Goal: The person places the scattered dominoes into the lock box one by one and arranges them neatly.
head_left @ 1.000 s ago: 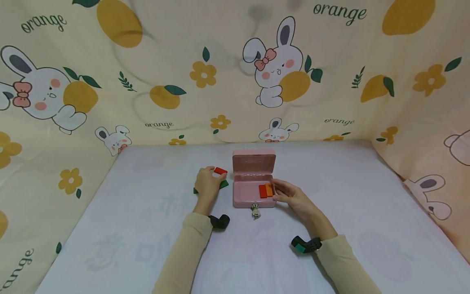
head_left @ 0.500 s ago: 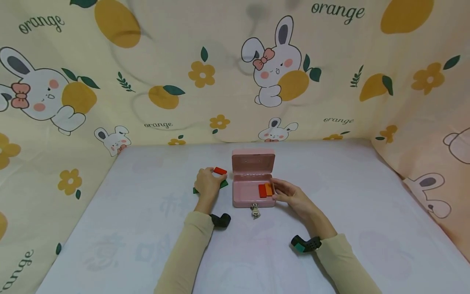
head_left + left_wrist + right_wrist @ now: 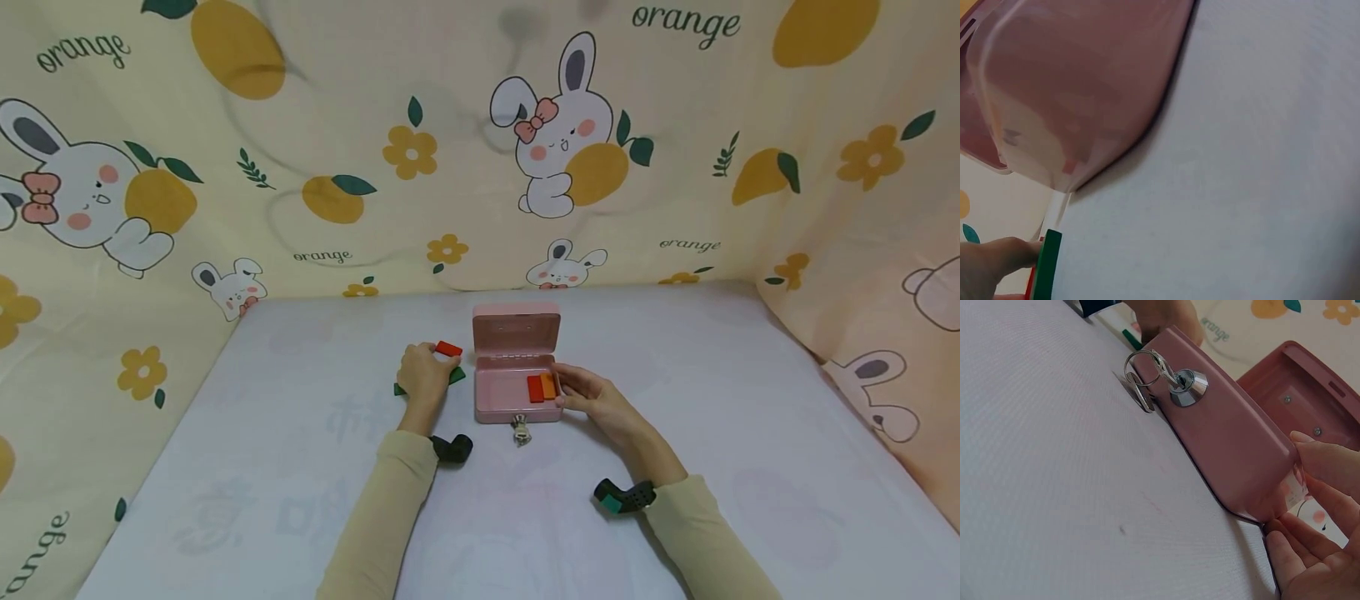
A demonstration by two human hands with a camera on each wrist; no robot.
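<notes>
A pink metal cash box (image 3: pixel 497 393) stands with its lid raised, a red block (image 3: pixel 536 388) and an orange block (image 3: pixel 548 386) lying at its right inside. Left of it, my left hand (image 3: pixel 422 375) pinches another red block (image 3: pixel 448 349). A long green block (image 3: pixel 457 376) shows beneath that hand in the head view; in the left wrist view the green block (image 3: pixel 1047 265) stands close by the thumb. My right hand (image 3: pixel 596 400) holds the box's right side, fingertips (image 3: pixel 1282 547) against the wall in the right wrist view. Its palm is out of the head view.
Keys on a ring (image 3: pixel 1145 375) hang from the lock (image 3: pixel 1190 387) at the box's front. The white-covered table (image 3: pixel 487 517) ends at a fabric backdrop (image 3: pixel 465 167) printed with rabbits and oranges. Black wrist devices (image 3: pixel 452 450) sit on both wrists.
Both hands and the blocks keep their places; only the head view has shifted very slightly.
</notes>
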